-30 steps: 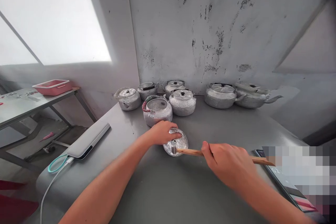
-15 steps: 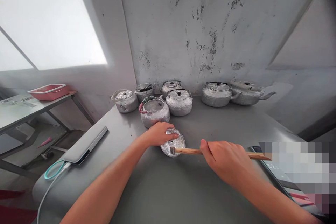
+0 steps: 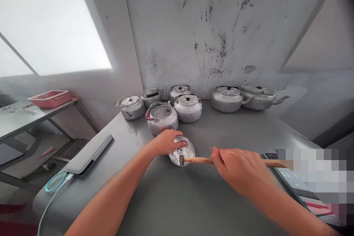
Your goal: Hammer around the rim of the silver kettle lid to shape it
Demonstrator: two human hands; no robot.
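My left hand [image 3: 169,142] grips the far left edge of a round, dimpled silver kettle lid [image 3: 186,152], with the thumb lying across its top. A small hole shows at the lid's middle. In my right hand [image 3: 239,166] is a hammer [image 3: 200,160], fingers wrapped round its wooden handle. The hammer's small metal head is over the near part of the lid; whether it touches cannot be told. Just beyond my left hand stands a lidless kettle [image 3: 163,121] with a red and green wrapped handle.
Several lidded kettles [image 3: 188,110] line the back of the grey table [image 3: 171,199] by the stained wall. A grey power bank [image 3: 90,155] with a cable lies at left, a phone [image 3: 290,180] at right. A pink basket [image 3: 51,99] sits on a side table.
The hands, hammer and lid stay in nearly the same places. The view has shifted very slightly.
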